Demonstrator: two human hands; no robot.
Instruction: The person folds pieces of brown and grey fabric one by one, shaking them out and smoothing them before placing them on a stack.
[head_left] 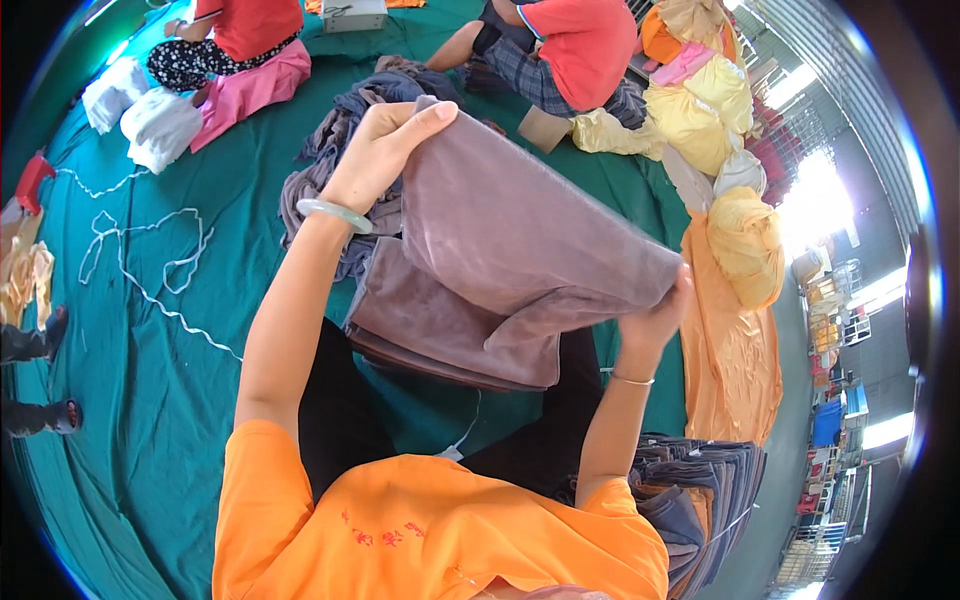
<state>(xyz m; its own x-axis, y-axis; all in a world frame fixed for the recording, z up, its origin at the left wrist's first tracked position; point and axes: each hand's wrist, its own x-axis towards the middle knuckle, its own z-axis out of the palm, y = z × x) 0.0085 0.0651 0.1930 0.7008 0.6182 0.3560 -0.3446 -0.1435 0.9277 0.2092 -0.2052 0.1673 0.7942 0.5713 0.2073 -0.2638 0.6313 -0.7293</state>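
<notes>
A greyish-purple cloth [520, 215], perhaps a towel, is stretched in the air between my two hands. My left hand [390, 140] pinches its upper left corner, with the thumb lying along the edge. At the cloth's lower right corner, my right hand [655, 310] is closed on it; part of those fingers is hidden behind the fabric. The lower edge droops in a fold. Just beneath lies a flat stack of like cloths [400, 305] in front of my crossed legs, partly covered by the held one.
Beyond the stack is a loose heap of grey-purple cloths [335, 140]. Bundled folded cloths [700, 490] stand by my right side. A white cord [150, 295] trails over the green ground sheet [110, 400]. Two people in red sit ahead; yellow and orange bundles [745, 245] lie at right.
</notes>
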